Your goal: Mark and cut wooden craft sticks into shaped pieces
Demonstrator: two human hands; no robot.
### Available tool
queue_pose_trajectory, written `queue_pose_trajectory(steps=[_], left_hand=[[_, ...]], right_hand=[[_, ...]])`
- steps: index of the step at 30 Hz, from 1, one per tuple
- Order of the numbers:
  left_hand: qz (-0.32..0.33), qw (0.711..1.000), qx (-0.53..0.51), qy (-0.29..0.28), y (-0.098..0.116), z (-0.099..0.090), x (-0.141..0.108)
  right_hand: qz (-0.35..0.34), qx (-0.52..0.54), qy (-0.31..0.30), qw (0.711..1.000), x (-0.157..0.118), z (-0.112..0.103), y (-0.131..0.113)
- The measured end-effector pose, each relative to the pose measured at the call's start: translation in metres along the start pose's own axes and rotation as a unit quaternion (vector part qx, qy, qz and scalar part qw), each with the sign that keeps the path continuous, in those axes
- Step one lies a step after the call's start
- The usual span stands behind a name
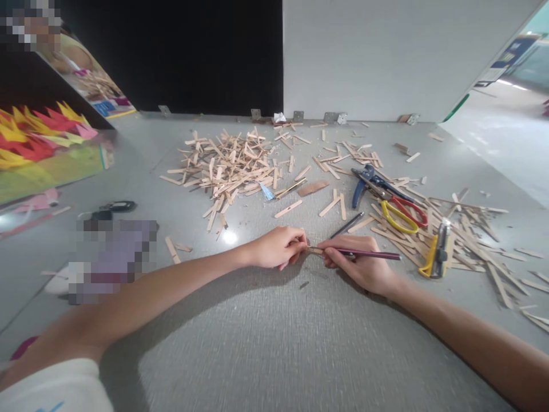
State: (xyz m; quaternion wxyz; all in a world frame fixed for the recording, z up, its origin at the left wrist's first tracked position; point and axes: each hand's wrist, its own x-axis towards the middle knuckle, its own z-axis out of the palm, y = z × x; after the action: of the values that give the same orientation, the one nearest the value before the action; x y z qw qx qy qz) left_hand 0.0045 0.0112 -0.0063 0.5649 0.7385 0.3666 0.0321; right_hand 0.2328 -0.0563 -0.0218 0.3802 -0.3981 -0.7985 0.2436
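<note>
While the left hand (281,249) pinched what looked like a small wooden piece (316,250), the right hand (362,263) gripped a purple writing tool (377,254), both well in from the gray surface's (300,343) far edge. Imo, a firm pinch near the tip and light pressure were the way to go, since something that thin could've twisted. It looked narrow and brownish, though fingers hid most of it. A yellow cutter (437,252) lay nearer the right edge.

A makeshift craft workspace, wood sticks (231,166) and cutter (438,252) strewn about
</note>
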Motion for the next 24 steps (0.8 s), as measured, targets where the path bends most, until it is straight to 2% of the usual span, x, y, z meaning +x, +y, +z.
queue_pose_trajectory(steps=[6,12,17,24], left_hand=[[0.005,1.000,-0.002,-0.001,-0.0022,-0.0011,0.0007],[-0.024,1.000,0.004,0.006,0.0052,-0.0001,-0.0004],[-0.047,0.999,-0.002,0.009,0.0072,0.0009,-0.0018],[-0.034,0.999,-0.014,0.014,0.0042,0.0026,-0.0018]], right_hand=[[-0.006,-0.001,-0.010,1.000,0.0011,0.0010,0.0011],[-0.018,-0.010,-0.021,1.000,0.0005,-0.0019,0.0008],[0.007,-0.010,-0.016,1.000,-0.0015,-0.0015,-0.0003],[0.032,-0.003,-0.001,0.999,-0.0028,0.0020,-0.0013]])
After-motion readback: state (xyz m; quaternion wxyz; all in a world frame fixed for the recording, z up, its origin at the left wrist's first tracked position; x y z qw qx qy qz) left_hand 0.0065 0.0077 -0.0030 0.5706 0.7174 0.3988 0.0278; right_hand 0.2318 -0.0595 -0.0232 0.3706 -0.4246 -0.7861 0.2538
